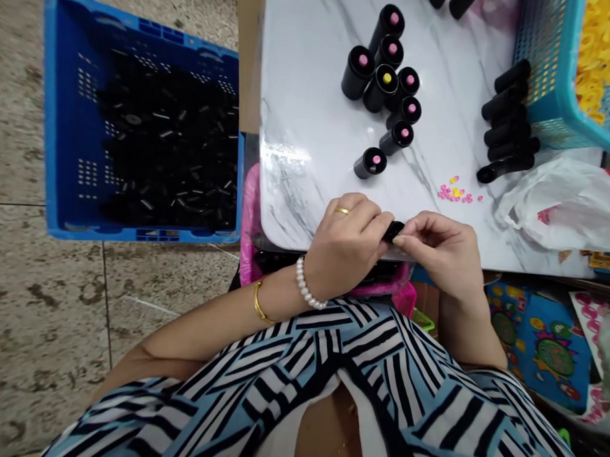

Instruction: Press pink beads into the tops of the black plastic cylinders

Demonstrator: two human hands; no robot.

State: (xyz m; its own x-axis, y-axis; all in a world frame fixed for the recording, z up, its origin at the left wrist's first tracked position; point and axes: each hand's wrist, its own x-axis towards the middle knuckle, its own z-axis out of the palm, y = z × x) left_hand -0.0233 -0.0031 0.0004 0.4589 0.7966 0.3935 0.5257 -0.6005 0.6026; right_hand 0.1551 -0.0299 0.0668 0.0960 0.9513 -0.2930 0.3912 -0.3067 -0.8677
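My left hand [349,233] is closed around a short black cylinder [395,230] near the table's front edge, with its open end toward my right hand. My right hand [439,250] has thumb and forefinger pinched together at that end; whatever is between them is hidden. Beyond my hands stand several black cylinders [358,74], most with a pink piece in the top. One of them [380,88] shows a yellow piece instead. A small scatter of pink and yellow pieces [456,192] lies on the table beyond my right hand.
A blue crate [51,113] of black parts stands left of the white marbled table [300,75]. More black cylinders [508,129] lie at the right, beside a turquoise basket [550,70] of yellow parts and a white plastic bag [560,204]. A pink-lined container [250,220] sits below the table edge.
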